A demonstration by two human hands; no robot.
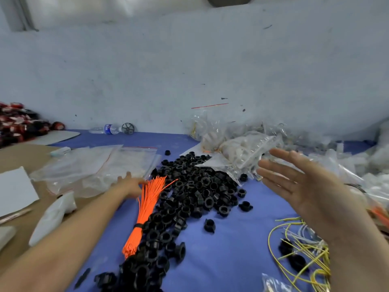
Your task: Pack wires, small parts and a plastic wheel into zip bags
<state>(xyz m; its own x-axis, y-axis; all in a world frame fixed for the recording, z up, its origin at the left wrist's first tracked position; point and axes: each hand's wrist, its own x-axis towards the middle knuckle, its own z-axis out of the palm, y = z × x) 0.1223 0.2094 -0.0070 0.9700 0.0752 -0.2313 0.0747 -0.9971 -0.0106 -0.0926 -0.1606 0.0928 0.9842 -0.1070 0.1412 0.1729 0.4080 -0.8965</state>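
i'd slide left hand (pixel 128 184), blurred, grip unclear, onto clear empty zip bags (pixel 117 163) by orange wire bundle (pixel 145 209); right hand (pixel 299 182) spread, holding nothing.

left grip (pixel 128 184): arm outstretched, blurred | right grip (pixel 299 182): raised, fingers straight, empty
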